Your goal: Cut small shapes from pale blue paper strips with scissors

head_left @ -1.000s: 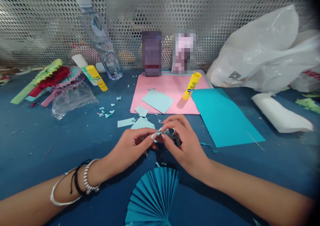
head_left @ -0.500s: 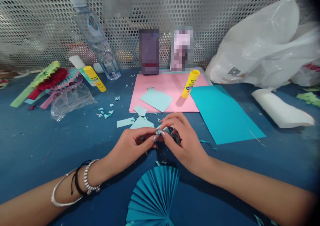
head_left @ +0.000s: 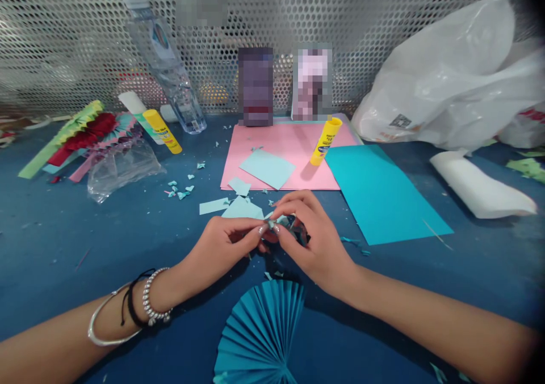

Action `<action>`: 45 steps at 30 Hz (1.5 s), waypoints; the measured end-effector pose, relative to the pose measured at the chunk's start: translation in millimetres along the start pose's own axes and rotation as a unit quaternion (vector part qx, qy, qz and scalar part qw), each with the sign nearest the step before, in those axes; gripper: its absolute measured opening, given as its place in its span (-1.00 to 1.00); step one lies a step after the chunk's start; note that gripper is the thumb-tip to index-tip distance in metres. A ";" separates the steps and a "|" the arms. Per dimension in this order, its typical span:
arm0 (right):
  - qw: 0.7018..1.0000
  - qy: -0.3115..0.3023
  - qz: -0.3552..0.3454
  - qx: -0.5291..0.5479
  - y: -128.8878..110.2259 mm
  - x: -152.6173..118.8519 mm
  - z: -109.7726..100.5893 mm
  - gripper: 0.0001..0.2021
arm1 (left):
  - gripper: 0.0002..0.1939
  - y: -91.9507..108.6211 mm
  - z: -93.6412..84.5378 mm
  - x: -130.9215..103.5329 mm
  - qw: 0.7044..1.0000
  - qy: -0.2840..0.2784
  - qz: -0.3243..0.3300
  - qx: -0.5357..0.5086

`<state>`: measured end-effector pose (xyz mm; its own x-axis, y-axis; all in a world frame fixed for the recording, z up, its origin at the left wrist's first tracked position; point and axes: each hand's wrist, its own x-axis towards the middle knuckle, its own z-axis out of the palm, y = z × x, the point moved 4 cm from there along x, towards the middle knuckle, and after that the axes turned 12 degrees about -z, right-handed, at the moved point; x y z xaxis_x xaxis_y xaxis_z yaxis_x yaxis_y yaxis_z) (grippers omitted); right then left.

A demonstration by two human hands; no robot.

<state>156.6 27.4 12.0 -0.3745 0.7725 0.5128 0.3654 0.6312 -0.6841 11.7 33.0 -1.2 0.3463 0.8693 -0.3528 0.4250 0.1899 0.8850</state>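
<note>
Left hand and right hand both pinching small pale-blue paper piece, frame centre. Hands partly blocking cut paper just beyond. Pleated teal fan lower centre. Above centre, pink sheets bearing yellow glue stick. Teal sheet right of centre. White plastic bag upper right, bottle upper left.

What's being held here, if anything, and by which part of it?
A paper scrap, pinched by both the left hand and the right hand; it's too covered to tell which part they grip.
</note>
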 end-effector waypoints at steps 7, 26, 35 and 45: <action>1.000 -0.004 -0.015 0.009 -2.6 1.0 -1.0 -0.83 | -0.76 0.3 -1.3 -0.7 1.000 0.014 0.022 0.014; 1.000 0.003 -0.007 0.010 -1.1 0.7 0.2 -0.83 | -0.76 3.5 -0.3 -0.8 1.000 0.006 0.000 -0.027; 1.000 0.002 -0.010 0.014 -0.5 -0.2 -1.6 -0.85 | -0.76 3.7 -0.6 -0.5 0.996 -0.023 -0.019 -0.085; 1.000 0.005 -0.011 0.017 -0.9 -0.8 -1.2 -0.86 | -0.74 1.0 -2.1 -1.5 0.997 -0.034 -0.009 -0.073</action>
<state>157.6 26.3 12.8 -0.3730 0.7598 0.5325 0.3285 0.6449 -0.6901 9.8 32.8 0.8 0.3980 0.8330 -0.3843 0.3069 0.2739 0.9115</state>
